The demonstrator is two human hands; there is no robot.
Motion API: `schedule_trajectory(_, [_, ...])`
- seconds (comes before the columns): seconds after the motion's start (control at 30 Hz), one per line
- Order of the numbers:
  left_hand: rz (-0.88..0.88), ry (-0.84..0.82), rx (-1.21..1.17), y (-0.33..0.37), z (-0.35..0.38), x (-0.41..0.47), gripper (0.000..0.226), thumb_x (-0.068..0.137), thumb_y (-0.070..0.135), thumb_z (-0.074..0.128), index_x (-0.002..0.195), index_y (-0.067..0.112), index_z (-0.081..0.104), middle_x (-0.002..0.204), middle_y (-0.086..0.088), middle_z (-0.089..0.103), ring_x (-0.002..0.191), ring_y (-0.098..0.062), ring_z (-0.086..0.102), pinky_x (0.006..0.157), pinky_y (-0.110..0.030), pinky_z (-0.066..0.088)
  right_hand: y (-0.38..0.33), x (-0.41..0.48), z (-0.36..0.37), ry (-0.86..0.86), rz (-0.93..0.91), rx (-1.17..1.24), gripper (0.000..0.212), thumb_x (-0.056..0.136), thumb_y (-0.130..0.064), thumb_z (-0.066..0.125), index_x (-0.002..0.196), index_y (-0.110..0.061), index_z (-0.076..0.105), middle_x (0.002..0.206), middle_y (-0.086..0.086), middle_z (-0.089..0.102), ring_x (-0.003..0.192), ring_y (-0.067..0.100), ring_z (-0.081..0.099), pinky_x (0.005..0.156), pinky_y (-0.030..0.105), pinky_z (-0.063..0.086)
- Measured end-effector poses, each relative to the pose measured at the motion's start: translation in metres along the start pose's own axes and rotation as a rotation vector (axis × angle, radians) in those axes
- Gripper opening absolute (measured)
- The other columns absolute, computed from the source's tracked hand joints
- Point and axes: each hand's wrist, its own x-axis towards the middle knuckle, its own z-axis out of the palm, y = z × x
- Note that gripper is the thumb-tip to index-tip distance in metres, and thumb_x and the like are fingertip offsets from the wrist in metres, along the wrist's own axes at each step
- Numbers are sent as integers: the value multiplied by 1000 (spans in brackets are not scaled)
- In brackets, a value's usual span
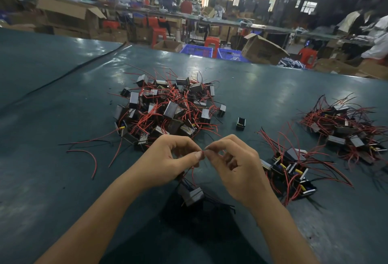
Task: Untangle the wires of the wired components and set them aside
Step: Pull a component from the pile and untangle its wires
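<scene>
Both hands work above the near middle of the green table mat (52,116). The left hand (168,158) has its fingers curled, and its thumb and forefinger pinch a thin red wire (192,174). The right hand (235,169) is curled in the same way, with thumb and forefinger closed on the end of the same wire. The two pinches nearly touch. The wire runs down from the left hand to a wired component (192,195), a small grey-and-black block between the wrists. Whether it rests on the mat or hangs just clear of it cannot be told.

Beyond the hands, at the middle of the table, lies a tangled heap (165,110) of like components with red and black leads knotted through it. One lone component (240,123) stands just right of the heap, apart from it. At near right, beside the right hand, a smaller group (291,171) lies with its leads fanned out. Farther right is a second pile (346,131). A loose red lead (92,158) curls on the mat to the left.

Past the far edge are cardboard boxes (262,51), blue crates (197,50), red stools (211,42) and people at benches, all blurred.
</scene>
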Motion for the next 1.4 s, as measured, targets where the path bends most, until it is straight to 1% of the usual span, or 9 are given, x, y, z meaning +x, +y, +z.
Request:
schedule_trajectory(0.13, [115,88,137,0,4,-2,5,85,13,71,82,13,75,69,7,69,66,-3,62,65,-15,45,-5,0,3,9,122,17,13,87,-25,65,77,-16,66,77,-11,57,60,11,53,51,22,42])
schedule_trajectory(0.27, [373,145,640,1,8,-4,15,83,25,64,78,17,75,71,10,68,66,-13,60,71,-33,46,-13,2,15,30,610,309,32,84,-3,62,53,-11,57,48,-4,48,43,13,41,43,23,32])
schedule_trajectory(0.33, [437,135,733,2,9,-4,22,84,29,56,78,18,75,73,10,69,66,-16,61,70,-35,48,-15,4,17,21,878,553,38,84,0,57,49,-11,51,45,-1,40,37,13,33,42,18,24])
schedule_trajectory(0.4, [447,130,752,2,10,-4,23,85,29,55,78,18,74,74,9,69,66,-16,62,70,-36,49,-16,5,12,-25,958,646,32,86,-5,59,55,-11,54,51,2,42,39,13,33,43,18,23])
schedule_trajectory(0.5, [351,180,601,1,8,-3,17,84,25,61,79,16,74,73,11,68,67,-10,62,70,-36,48,-16,6,4,-68,781,573,23,89,-15,67,67,-10,68,56,-2,58,42,10,46,39,19,35])
schedule_trajectory(0.67, [166,175,214,-1,2,0,5,84,12,71,84,13,76,72,10,70,71,-5,65,65,-14,47,-11,4,-4,-19,396,381,6,87,-20,71,86,-26,72,69,-11,66,56,4,55,52,12,41])
schedule_trajectory(0.83, [74,77,100,0,3,-1,7,87,9,69,85,12,75,73,2,70,72,-13,64,67,-25,50,-6,3,-1,-20,119,173,10,86,-11,72,92,-18,74,86,-11,64,64,8,59,58,11,41])
schedule_trajectory(1.23, [113,76,145,-5,6,-1,7,86,13,70,84,17,76,70,12,68,69,-4,64,64,-18,49,1,1,-2,-48,116,-50,17,92,-29,64,84,-14,68,72,-14,57,62,7,53,57,32,48])
schedule_trajectory(1.4, [312,144,589,-4,8,-3,16,84,31,62,80,20,73,69,13,65,66,-8,58,73,-33,44,0,-1,2,-135,303,-25,20,92,-39,59,81,-23,63,62,-11,56,59,18,57,60,46,51])
